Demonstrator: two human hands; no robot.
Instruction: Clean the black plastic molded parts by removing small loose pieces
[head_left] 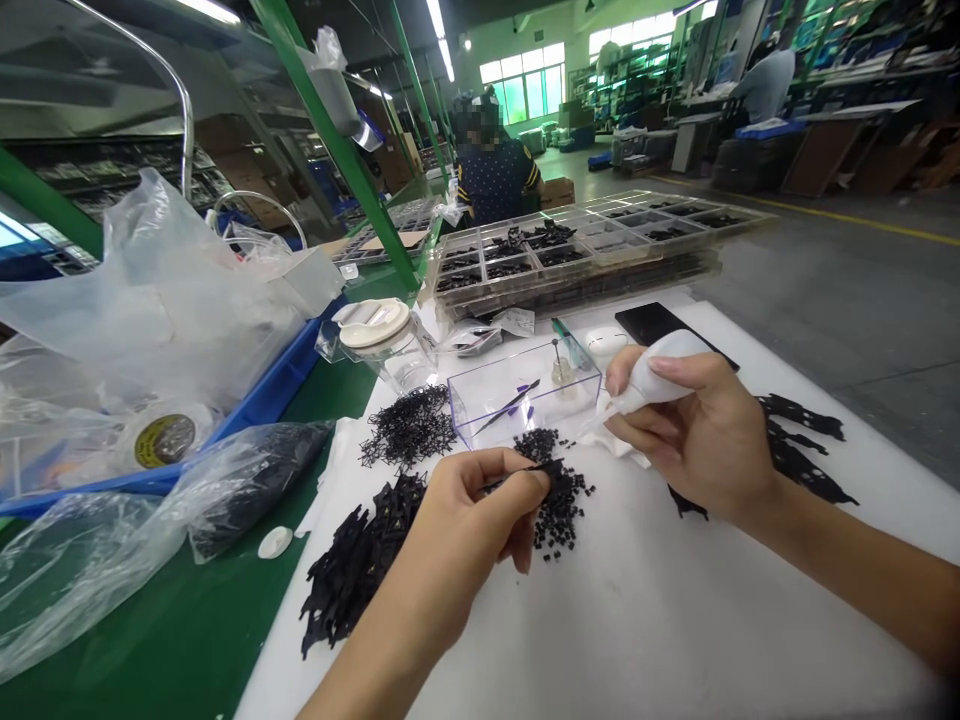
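Between thumb and fingers, my left hand pinches a small black plastic part, mostly covered by the fingers. My right hand grips a white squeeze bottle, its thin nozzle tilted down and left, apart from the black part. Under and behind my left hand lies a pile of tiny black pieces. Left of it are a heap of flat black parts and a pile of small black frame-like pieces. More flat black parts lie beyond my right wrist.
A clear box holds tweezers and a small jar. Behind stand a lidded clear jug and a compartment tray of black parts. At left are a blue bin and a plastic bag. A person sits ahead.
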